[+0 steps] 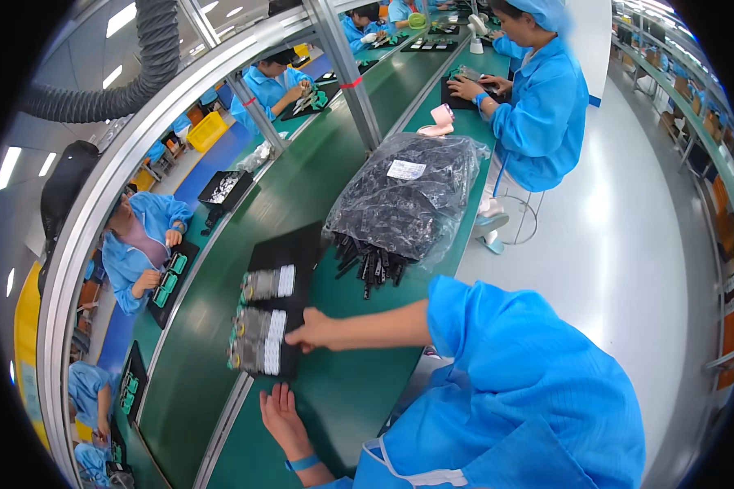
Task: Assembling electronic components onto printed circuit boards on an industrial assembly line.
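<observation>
Laying the right hand (pixel 311 330) over the right edge of the black tray (pixel 284 251), left of frame centre, not showing whether pinching or resting. Extending the left hand (pixel 282 416) empty, fingers straight, just below. Seeing clear-and-white units (pixel 258 338) lying on the tray, probably light, stiff, apt to slide; favouring a level hold by its edges.

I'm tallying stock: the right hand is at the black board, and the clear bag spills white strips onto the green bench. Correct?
Not quite: the head view shows black strips, not white. The right hand is at the black board, and the clear bag spills them onto the green bench.
</observation>
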Demonstrator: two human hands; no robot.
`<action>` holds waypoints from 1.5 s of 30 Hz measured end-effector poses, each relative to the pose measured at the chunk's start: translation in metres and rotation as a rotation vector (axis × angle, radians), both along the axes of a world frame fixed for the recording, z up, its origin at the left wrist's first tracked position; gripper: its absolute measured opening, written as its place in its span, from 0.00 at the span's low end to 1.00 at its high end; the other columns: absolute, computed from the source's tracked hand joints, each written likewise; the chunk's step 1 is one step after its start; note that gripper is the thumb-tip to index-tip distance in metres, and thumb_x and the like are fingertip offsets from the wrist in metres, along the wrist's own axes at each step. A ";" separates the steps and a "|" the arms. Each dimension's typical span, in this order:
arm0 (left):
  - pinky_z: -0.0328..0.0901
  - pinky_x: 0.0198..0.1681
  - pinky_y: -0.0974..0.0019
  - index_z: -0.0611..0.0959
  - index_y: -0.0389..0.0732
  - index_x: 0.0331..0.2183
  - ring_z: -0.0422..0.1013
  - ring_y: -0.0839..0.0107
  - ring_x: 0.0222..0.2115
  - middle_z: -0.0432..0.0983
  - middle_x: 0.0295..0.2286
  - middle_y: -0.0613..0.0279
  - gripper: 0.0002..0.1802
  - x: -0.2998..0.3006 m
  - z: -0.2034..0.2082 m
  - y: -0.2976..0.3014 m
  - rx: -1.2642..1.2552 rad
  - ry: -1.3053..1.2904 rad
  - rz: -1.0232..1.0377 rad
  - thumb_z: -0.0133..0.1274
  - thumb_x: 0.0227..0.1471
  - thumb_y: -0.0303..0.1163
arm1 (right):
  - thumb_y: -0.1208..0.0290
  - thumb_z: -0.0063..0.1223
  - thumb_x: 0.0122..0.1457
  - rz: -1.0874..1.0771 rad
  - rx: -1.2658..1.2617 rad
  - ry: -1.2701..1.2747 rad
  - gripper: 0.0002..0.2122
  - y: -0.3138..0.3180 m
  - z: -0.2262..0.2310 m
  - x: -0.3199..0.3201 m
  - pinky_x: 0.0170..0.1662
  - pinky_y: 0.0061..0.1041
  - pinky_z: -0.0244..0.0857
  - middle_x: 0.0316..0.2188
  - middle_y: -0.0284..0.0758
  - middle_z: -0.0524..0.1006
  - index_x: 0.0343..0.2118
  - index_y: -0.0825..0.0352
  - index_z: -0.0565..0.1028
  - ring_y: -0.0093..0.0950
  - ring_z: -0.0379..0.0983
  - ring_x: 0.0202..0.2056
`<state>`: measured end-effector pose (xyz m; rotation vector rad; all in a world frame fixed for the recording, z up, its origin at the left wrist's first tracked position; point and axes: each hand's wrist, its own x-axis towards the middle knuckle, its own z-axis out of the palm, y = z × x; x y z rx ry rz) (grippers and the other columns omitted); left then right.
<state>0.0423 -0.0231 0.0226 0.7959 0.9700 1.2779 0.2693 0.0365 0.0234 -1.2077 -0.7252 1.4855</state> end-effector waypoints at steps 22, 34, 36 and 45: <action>0.65 0.53 0.64 0.73 0.34 0.54 0.71 0.66 0.49 0.74 0.49 0.57 0.23 -0.184 -0.043 -0.022 -0.064 0.242 0.064 0.42 0.58 0.31 | 0.76 0.57 0.52 -0.089 0.685 -1.294 0.06 -0.116 0.010 0.146 0.36 0.35 0.70 0.28 0.42 0.77 0.33 0.69 0.79 0.40 0.76 0.32; 0.59 0.58 0.60 0.69 0.33 0.58 0.65 0.55 0.55 0.66 0.54 0.46 0.27 -0.094 -0.016 -0.034 0.274 0.991 0.242 0.42 0.55 0.22 | 0.73 0.57 0.52 -0.047 0.503 -1.697 0.04 -0.014 0.008 0.147 0.44 0.38 0.70 0.33 0.38 0.74 0.29 0.68 0.79 0.39 0.73 0.40; 0.58 0.58 0.54 0.69 0.37 0.58 0.62 0.47 0.55 0.62 0.55 0.42 0.27 -0.082 0.004 -0.050 0.338 1.177 0.289 0.44 0.56 0.21 | 0.71 0.57 0.53 -0.028 0.538 -1.712 0.06 -0.021 0.011 0.139 0.42 0.37 0.70 0.32 0.37 0.73 0.28 0.67 0.78 0.38 0.73 0.39; 0.50 0.62 0.43 0.65 0.41 0.61 0.47 0.34 0.62 0.48 0.61 0.32 0.38 0.044 0.030 -0.077 0.698 1.386 -0.236 0.59 0.49 0.30 | 0.75 0.57 0.52 0.074 0.636 -1.518 0.07 -0.025 0.007 0.133 0.43 0.39 0.67 0.35 0.40 0.71 0.34 0.67 0.73 0.42 0.70 0.40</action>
